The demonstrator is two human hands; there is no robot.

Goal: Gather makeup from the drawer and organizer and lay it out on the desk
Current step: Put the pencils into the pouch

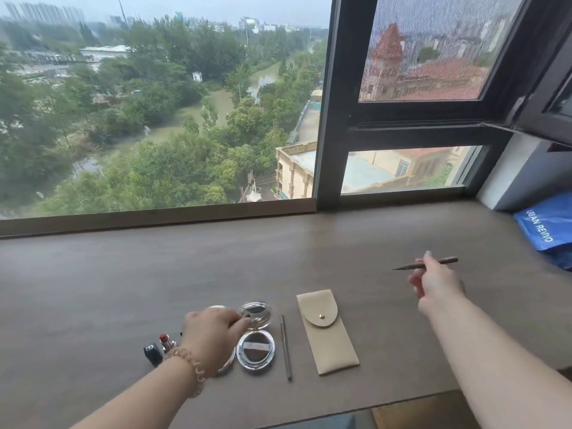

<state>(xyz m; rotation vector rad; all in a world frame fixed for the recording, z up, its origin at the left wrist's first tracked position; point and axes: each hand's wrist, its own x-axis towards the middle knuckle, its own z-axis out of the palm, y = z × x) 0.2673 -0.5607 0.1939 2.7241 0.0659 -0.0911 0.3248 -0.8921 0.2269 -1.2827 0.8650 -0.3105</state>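
On the brown desk (pixel 123 274) lies a row of makeup. An open round compact (pixel 255 349) with its clear lid (pixel 256 315) flipped back sits at the middle. My left hand (pixel 213 334) rests over a second silver compact beside it, fingertips touching the clear lid. An uncapped red lipstick (pixel 165 341) and its black cap (pixel 153 353) lie left of that hand. A thin grey pencil (pixel 286 346) and a beige snap pouch (pixel 326 331) lie to the right. My right hand (pixel 436 284) hovers above the desk, pinching a brown pointed eyeliner pencil (pixel 448 261).
A large window with a dark frame (pixel 328 119) runs along the desk's far edge. A blue shopping bag (pixel 548 227) lies at the far right against the wall. The desk's near edge (pixel 340 410) runs along the bottom.
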